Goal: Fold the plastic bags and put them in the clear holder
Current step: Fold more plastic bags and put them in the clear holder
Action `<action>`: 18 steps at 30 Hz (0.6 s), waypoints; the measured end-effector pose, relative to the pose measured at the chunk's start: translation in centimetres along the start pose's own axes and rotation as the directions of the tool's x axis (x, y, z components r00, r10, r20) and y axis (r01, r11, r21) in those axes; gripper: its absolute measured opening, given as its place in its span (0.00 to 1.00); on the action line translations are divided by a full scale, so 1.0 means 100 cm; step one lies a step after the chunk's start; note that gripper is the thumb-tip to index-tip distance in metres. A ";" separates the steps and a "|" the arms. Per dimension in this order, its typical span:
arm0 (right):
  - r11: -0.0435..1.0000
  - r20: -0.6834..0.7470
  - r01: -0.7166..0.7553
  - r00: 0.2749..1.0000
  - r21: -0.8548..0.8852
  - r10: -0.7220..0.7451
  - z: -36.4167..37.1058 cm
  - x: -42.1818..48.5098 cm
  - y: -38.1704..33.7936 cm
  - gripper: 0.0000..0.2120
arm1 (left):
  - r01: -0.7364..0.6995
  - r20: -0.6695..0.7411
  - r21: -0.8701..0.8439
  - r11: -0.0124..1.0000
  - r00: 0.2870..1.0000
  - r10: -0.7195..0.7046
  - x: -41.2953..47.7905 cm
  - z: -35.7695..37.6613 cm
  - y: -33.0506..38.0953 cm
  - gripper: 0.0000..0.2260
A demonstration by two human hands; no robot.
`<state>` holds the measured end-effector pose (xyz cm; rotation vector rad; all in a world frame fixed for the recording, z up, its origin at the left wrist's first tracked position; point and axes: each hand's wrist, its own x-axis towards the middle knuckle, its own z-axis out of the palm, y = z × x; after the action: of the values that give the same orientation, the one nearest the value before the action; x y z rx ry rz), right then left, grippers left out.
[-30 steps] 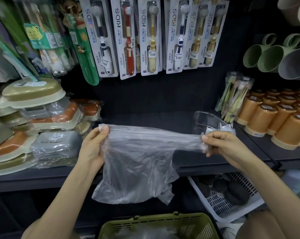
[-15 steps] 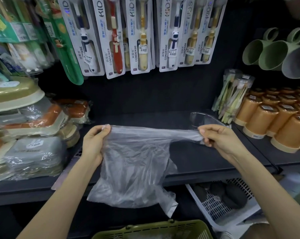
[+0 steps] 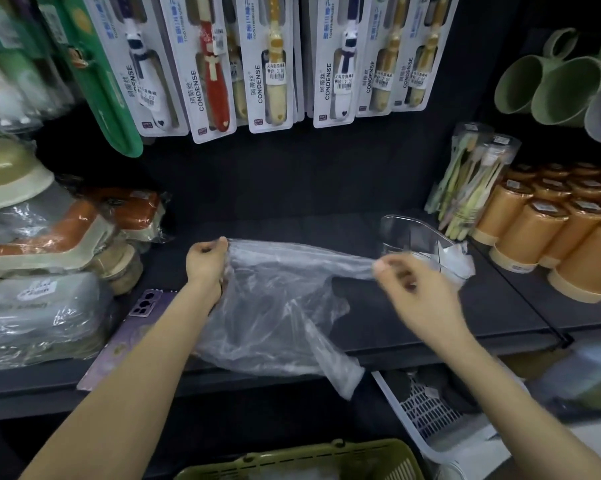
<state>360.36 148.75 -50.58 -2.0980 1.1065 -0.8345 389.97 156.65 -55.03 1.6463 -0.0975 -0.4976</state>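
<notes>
At the bottom edge of the frame sat a green basket (image 3: 309,459). Above it, in the middle, the plastic bag (image 3: 278,306) hung over the front of the dark shelf (image 3: 413,327), its top edge drawn into a line between the two hands. The left hand (image 3: 205,263) clutched one gathered corner in curled fingers. The right hand (image 3: 413,285), blurred, appeared to pinch the other end, which had narrowed to a strip. To fold well, the loose lower part probably needed laying flat on the shelf and smoothing free of air before being doubled into a narrow band. Just behind the right hand, right of centre, stood the clear holder (image 3: 413,237) with some white folded plastic at its front.
</notes>
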 end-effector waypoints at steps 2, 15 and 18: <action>1.000 0.258 -0.031 0.966 -0.004 0.031 0.012 -0.018 0.001 0.32 | 0.143 0.135 -0.090 0.986 0.982 -0.130 -0.003 -0.001 0.009 0.14; 0.956 0.465 0.161 0.885 -0.247 -0.029 0.063 -0.060 -0.004 0.28 | -0.143 0.274 0.487 0.861 0.962 0.005 -0.062 -0.066 -0.014 0.12; 0.988 0.439 0.094 0.898 -0.119 -0.033 0.064 -0.060 -0.009 0.09 | 0.146 0.214 0.165 0.975 0.960 -0.180 -0.065 -0.062 -0.010 0.09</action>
<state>362.89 155.78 -55.29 -2.2948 0.8732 -0.2892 386.23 164.82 -54.00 1.7451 -0.1718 -0.8226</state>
